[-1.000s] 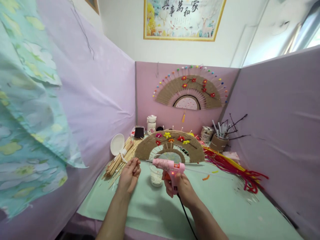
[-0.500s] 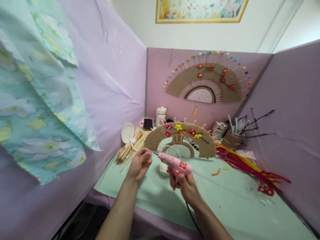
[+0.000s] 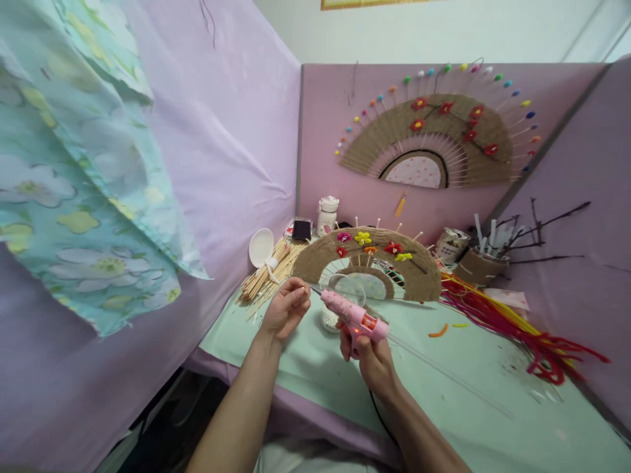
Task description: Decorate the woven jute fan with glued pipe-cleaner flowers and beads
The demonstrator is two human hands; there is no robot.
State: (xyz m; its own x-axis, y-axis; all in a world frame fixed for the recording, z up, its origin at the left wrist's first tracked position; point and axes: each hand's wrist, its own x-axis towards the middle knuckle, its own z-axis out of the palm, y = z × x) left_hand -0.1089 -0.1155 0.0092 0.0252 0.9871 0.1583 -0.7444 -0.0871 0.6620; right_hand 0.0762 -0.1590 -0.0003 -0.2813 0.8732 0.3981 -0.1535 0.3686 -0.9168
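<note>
A pink hot glue gun (image 3: pixel 349 311) with a glowing indicator light is gripped in my right hand (image 3: pixel 373 362). Its long clear glue stick (image 3: pixel 453 374) sticks out of the back, and a black cord hangs below. My left hand (image 3: pixel 287 309) is closed in a pinch just by the nozzle; whatever small thing the fingers hold is too small to name. Behind both hands a twine-wrapped fan (image 3: pixel 424 279) stands upright on the table, bearing red, yellow, pink and orange fuzzy flowers. A white beaded container (image 3: pixel 330 322) is partly hidden behind the gun.
Bamboo sticks (image 3: pixel 272 269) lie at the back left beside a white oval dish (image 3: pixel 261 247). Red and yellow pipe cleaners (image 3: pixel 530 341) spread along the right. A cardboard holder (image 3: pixel 480 266) contains white sticks and dark twigs. Another fan (image 3: pixel 365 148) hangs on the pink back panel.
The camera view has tilted down and shifted left, so things sit higher and further right. My left fingers remain pinched at the nozzle, and the glue gun stays in my right hand.
</note>
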